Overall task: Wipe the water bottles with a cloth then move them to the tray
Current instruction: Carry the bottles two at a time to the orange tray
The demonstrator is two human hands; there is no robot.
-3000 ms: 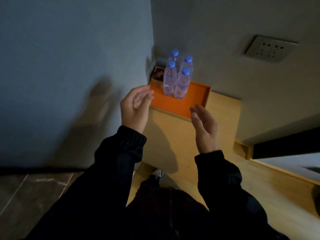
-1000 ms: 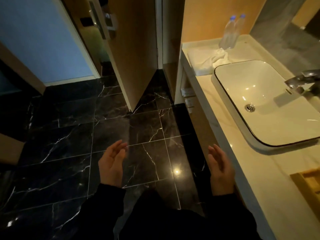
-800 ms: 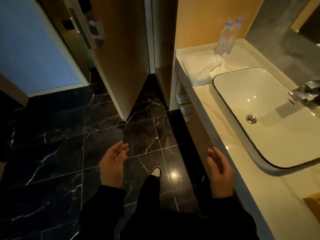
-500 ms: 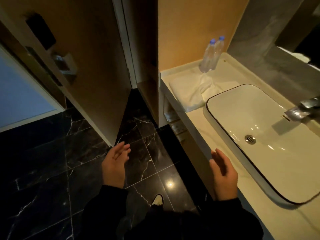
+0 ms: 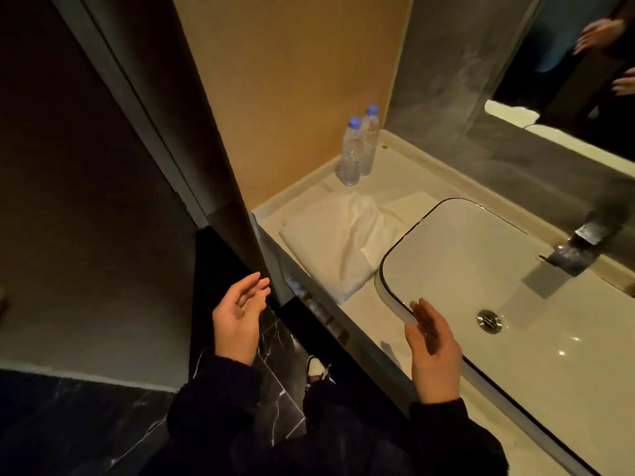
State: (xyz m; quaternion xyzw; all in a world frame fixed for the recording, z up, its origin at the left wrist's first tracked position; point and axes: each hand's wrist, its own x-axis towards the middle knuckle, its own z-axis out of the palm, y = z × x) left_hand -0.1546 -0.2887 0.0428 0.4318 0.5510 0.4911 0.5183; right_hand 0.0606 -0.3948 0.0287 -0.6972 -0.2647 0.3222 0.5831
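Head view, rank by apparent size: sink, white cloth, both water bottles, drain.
1. sink, largest by far
2. white cloth
3. front bottle and back bottle: they look alike, and the front one may seem bigger only because it is nearer, so they are not ranked against each other
4. drain, smallest

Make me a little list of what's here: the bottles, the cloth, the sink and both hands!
bottles: front bottle and back bottle, blue caps, upright, close together in the counter's back corner
cloth: white, crumpled, on the counter in front of the bottles, beside the sink
left hand: open, empty, left of the counter
right hand: open, empty, over the sink's near rim
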